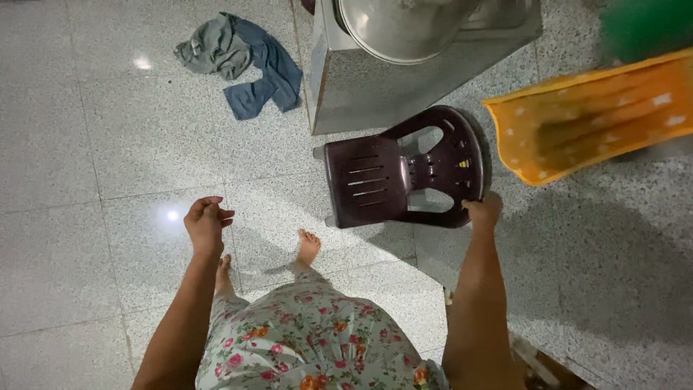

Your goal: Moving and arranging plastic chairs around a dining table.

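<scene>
right hand fingers clamped on dark brown slotted plastic chair's backrest; left hand loosely curled, empty.

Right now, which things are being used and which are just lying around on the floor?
In use:
- dark plastic chair, gripped at its back by the right hand
- left hand, holding nothing

Just lying about:
- grey-blue cloth crumpled on the floor
- metal stand with a round basin
- orange patterned fabric
</scene>
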